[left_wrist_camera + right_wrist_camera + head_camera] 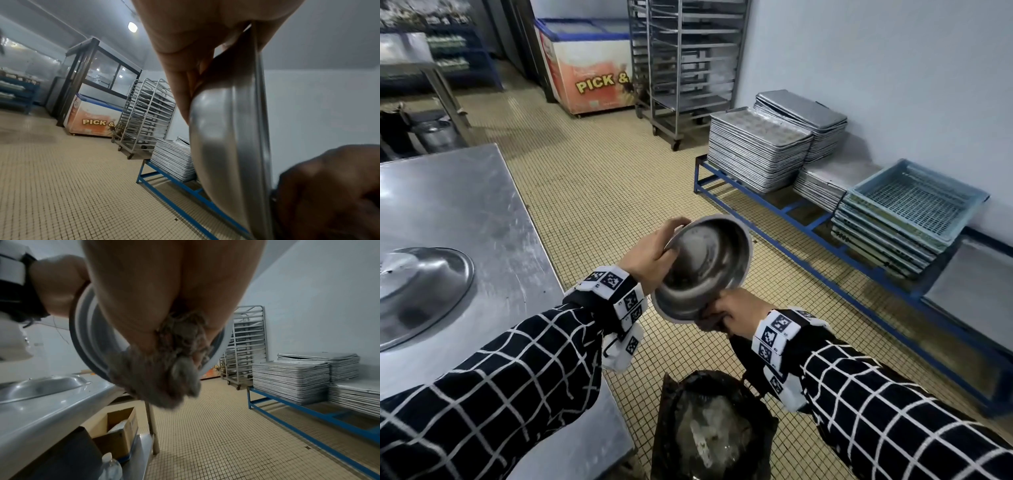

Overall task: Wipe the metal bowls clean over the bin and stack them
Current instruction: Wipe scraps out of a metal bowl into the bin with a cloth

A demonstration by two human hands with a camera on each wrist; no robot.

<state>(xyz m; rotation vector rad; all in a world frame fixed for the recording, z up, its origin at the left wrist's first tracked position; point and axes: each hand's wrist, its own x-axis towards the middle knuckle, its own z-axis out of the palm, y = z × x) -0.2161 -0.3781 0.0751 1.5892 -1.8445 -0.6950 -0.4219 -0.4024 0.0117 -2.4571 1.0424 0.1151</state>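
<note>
Tilted on its side, a round metal bowl (709, 263) hangs in the air with its inside facing me, above a bin lined with a black bag (709, 428). My left hand (674, 240) grips its upper left rim, thumb inside, fingers behind. My right hand (717, 310) holds a bunched dark grey cloth (709, 322) against the lower rim. In the left wrist view the bowl (226, 129) stands edge-on under my left hand (195, 48). Bunched in my right hand (154, 288), the cloth (164, 369) covers part of the bowl (82, 324). A large upturned metal bowl (421, 287) lies on the steel table (465, 198).
The table stands close on my left; a cardboard box (119, 431) and a plastic bottle (110, 467) sit under it. Right of the bin, a low blue rack (808, 219) carries stacked baking trays (756, 150) and blue crates (914, 198). A wheeled tray trolley (688, 68) and a chest freezer (592, 78) stand farther back.
</note>
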